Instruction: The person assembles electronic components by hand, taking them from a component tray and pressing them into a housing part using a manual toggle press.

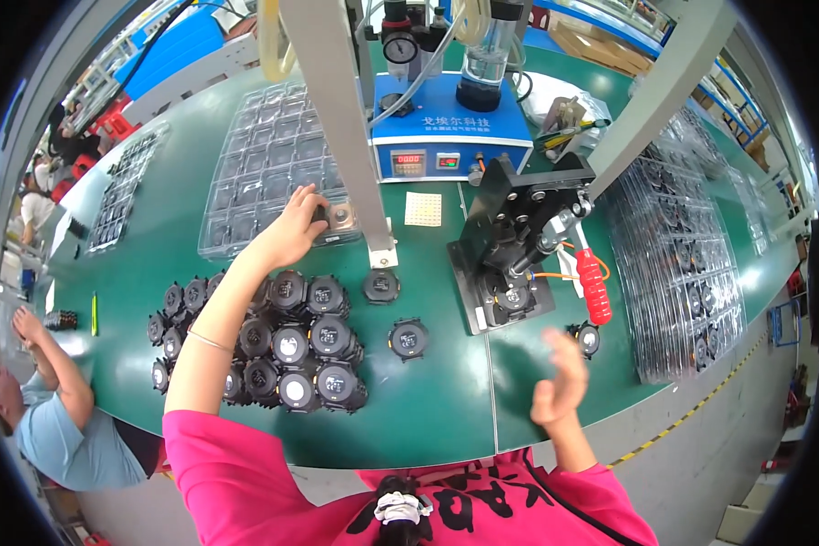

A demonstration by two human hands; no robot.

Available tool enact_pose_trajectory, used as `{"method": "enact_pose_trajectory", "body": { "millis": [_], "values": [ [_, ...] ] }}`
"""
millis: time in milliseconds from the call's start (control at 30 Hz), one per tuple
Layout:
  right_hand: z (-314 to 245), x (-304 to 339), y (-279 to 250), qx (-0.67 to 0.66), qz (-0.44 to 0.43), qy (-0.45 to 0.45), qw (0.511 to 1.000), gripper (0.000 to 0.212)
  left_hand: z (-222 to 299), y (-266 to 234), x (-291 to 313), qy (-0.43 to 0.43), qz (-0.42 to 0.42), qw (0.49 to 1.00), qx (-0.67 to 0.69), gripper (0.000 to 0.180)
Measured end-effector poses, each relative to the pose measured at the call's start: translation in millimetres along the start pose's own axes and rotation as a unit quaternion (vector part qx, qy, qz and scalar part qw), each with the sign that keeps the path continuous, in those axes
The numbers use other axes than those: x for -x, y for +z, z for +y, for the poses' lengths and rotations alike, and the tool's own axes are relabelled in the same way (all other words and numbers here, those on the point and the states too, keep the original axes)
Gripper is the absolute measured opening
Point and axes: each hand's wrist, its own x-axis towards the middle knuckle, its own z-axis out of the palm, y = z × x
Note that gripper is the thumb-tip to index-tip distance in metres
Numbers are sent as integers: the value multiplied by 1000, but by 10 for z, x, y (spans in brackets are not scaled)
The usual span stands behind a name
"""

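My left hand (291, 229) reaches over the near right corner of a clear compartment tray (266, 168). Its fingers and thumb curve around something dark there, too covered to make out. Beside the fingertips, one cell shows a round copper-coloured part (341, 216). My right hand (564, 382) hovers above the table's front edge, thumb and fingers apart, with nothing in it. Ahead of it stands a black clamp fixture (510, 237) with a red handle (594, 287); a round black watch case (512, 297) sits in its base. Another watch case (587, 340) lies just beyond my right fingertips.
Stacked watch cases (335, 337) fill the near left, partly behind my left forearm. Two single cases, one (409, 338) nearer me and one (381, 286) by a grey post (344, 118), lie mid-table. A blue tester (450, 127) stands behind. Clear trays (678, 264) are stacked at right.
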Motion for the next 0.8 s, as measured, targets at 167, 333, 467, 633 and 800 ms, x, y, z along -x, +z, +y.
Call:
{"method": "enact_pose_trajectory", "body": {
  "millis": [167,333,467,633,800],
  "values": [
    [-87,-7,118,-31,-79,39,996,15,60,70,-172,58,7,998,28,47],
    [-51,-106,157,-62,-59,92,992,13,-65,148,-320,-25,-121,990,-65,53],
    [-70,-144,132,-58,-39,91,993,10,276,-95,-58,-80,-80,979,-169,54],
    [-59,-72,107,-51,-66,128,988,12,1361,-606,703,-42,-18,991,-124,37],
    [-132,-77,152,-91,-112,95,985,12,1698,53,960,46,41,992,-113,38]
  ]
}}
